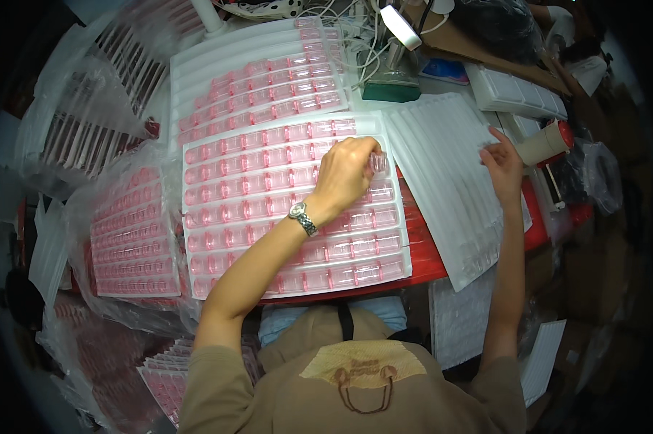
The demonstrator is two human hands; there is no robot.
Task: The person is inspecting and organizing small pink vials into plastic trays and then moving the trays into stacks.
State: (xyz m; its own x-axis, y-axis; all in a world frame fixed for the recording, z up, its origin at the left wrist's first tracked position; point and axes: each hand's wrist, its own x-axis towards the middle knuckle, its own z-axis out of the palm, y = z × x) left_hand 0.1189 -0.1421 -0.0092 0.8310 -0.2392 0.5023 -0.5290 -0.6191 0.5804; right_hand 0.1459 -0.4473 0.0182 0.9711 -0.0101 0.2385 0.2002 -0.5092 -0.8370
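Note:
My left hand [344, 173], with a wristwatch on the wrist, reaches over a white tray [189, 141] filled with rows of small clear pink containers [254, 184]. Its fingers pinch one clear pink container [378, 162] at the tray's right side, third row from the top. My right hand [501, 165] rests flat on an empty white ribbed tray [442, 166] that lies to the right, fingers spread on its right edge.
A second filled tray [258, 83] lies behind the first. More filled trays sit bagged in plastic [135, 231] at the left. A lamp [400, 27], cables, a roll of tape [547, 141] and another white tray [514, 90] are at the back right.

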